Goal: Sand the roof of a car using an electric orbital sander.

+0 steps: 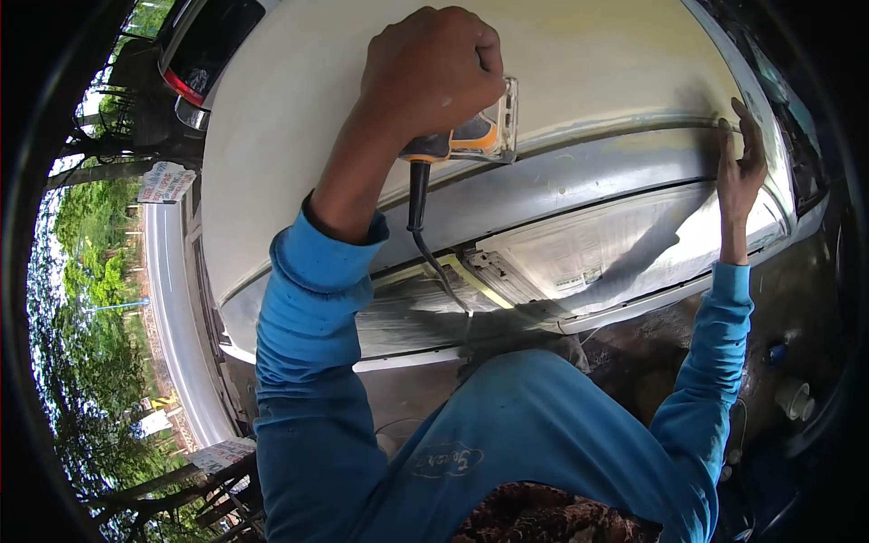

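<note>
My left hand (433,77) is wrapped round the top of an orange and black electric sander (477,136). The sander's pad lies on the cream car roof (299,100), close to its side edge. From the tool's rear a black power cord (430,249) hangs down across the car's side. Over on the right, my right hand (744,161) rests against the roof edge, with its fingers stretched out and nothing in them. Below the silver roof rail (579,176), the side windows are covered with pale masking sheet (625,244), dulled by dust or shadow on the left.
Another vehicle with a red tail light (184,88) stands at the upper left. A road (176,308) and trees run along the left. Signs (167,181) hang there. On the dark ground at right lies a white container (795,400).
</note>
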Demonstrator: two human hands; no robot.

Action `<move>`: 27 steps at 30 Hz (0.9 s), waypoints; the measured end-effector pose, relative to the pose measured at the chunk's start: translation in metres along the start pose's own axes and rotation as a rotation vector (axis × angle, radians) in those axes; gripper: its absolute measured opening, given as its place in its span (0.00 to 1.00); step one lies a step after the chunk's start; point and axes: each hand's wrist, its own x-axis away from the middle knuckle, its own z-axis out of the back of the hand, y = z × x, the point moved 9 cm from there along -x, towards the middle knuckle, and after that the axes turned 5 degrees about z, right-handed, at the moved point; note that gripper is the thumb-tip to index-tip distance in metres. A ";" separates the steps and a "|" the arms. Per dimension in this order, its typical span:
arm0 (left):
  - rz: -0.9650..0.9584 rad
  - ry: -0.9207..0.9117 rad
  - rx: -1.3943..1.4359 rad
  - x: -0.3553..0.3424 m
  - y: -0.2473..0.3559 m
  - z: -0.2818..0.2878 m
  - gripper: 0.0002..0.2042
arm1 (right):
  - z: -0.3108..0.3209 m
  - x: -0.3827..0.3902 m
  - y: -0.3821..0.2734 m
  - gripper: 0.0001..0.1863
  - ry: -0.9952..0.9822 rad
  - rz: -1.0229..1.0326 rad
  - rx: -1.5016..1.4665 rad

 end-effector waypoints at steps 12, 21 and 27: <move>0.119 0.099 0.022 0.024 -0.049 0.031 0.06 | -0.245 0.005 -0.280 0.67 -0.688 0.124 -0.606; 0.179 0.194 0.156 0.088 -0.132 0.066 0.06 | -0.331 0.040 -0.338 0.60 -0.796 0.268 -0.747; 0.309 0.231 0.164 0.130 -0.194 0.086 0.06 | -0.388 0.073 -0.387 0.59 -0.913 0.249 -1.124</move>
